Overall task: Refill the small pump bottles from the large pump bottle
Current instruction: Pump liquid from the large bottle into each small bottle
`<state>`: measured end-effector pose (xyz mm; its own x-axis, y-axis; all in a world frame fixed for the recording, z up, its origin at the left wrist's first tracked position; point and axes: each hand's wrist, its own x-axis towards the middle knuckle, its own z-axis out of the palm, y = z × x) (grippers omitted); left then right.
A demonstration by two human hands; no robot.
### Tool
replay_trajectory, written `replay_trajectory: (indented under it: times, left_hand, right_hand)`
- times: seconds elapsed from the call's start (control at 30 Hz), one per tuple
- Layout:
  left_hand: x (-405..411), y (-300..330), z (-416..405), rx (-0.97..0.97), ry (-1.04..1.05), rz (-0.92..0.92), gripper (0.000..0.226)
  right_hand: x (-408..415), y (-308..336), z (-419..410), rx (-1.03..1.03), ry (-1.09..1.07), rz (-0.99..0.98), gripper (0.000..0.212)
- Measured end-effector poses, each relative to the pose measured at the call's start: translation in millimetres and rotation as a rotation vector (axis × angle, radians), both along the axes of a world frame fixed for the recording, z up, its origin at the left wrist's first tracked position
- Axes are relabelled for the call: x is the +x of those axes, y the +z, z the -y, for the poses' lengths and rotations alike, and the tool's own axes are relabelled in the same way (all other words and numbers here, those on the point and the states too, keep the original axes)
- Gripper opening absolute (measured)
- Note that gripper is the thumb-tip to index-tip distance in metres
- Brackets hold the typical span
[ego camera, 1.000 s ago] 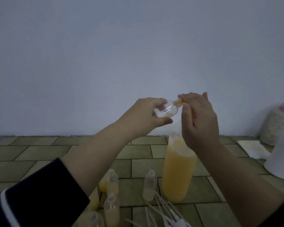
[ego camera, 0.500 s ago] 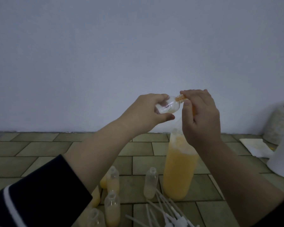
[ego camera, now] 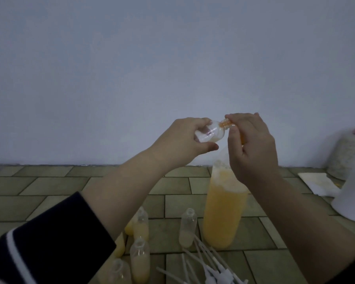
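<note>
Tilting toward the right of the frame, a small clear bottle [ego camera: 210, 133] is gripped in the curled fingers and thumb of the left hand [ego camera: 184, 140] at centre frame. Its neck is met by an orange nozzle [ego camera: 226, 124], which is pinched beneath the curled fingers of the right hand [ego camera: 252, 148]. Directly below that hand, the large bottle [ego camera: 223, 210] of orange liquid is seen standing upright on the tiled floor [ego camera: 49, 189]. Several small bottles [ego camera: 188, 228] are stood at lower centre, some partly filled. White pump tubes [ego camera: 209, 265] are laid in a heap near the bottom edge.
</note>
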<state>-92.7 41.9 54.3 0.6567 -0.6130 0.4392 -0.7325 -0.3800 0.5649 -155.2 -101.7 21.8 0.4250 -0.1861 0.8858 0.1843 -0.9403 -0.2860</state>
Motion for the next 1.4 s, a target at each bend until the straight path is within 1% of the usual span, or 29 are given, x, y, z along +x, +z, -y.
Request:
replay_trajectory:
  times: [0.13,0.27,0.4,0.5,0.6,0.77,0.83,1.07,1.17,1.23,1.33,1.4]
  left_hand:
    - [1,10,0,-0.021,-0.008,0.007,0.063]
    - [-2,3,3,-0.044,-0.008,0.007,0.059]
    - [-1,-3,5,-0.033,-0.008,-0.016,0.06]
    - [-1,2,3,0.004,0.007,-0.002,0.062]
    - [-1,9,-1,-0.012,0.006,-0.005,0.063]
    - [-2,8,4,-0.022,0.003,0.007,0.06]
    - [-1,2,7,-0.031,0.008,-0.007,0.058]
    - [2,8,4,-0.005,0.02,-0.008,0.059]
    - [1,10,7,-0.025,0.014,0.006,0.061]
    - [0,8,10,-0.023,0.017,0.011,0.06]
    - [0,2,10,-0.017,0.018,-0.015,0.06]
    - [1,1,8,-0.009,0.022,-0.032,0.059]
  right_hand:
    - [-1,12,2,-0.018,0.0,0.03,0.05]
    - [0,4,3,-0.007,-0.016,0.071,0.047]
    - [1,-3,3,0.007,-0.002,0.045,0.047]
    - [-2,1,1,-0.002,-0.003,0.019,0.049]
    - [-2,8,-1,-0.026,0.001,0.022,0.051]
    - [5,2,-3,0.046,-0.001,0.145,0.042]
    - [8,-4,-3,0.046,0.006,0.162,0.041]
    - [6,6,1,0.005,-0.013,0.071,0.045]
    - [7,8,4,-0.02,-0.022,0.101,0.042]
    - [8,3,6,0.001,-0.026,0.122,0.041]
    - [10,-5,4,0.019,-0.014,0.141,0.042]
    - [12,-6,3,0.007,-0.011,0.119,0.042]
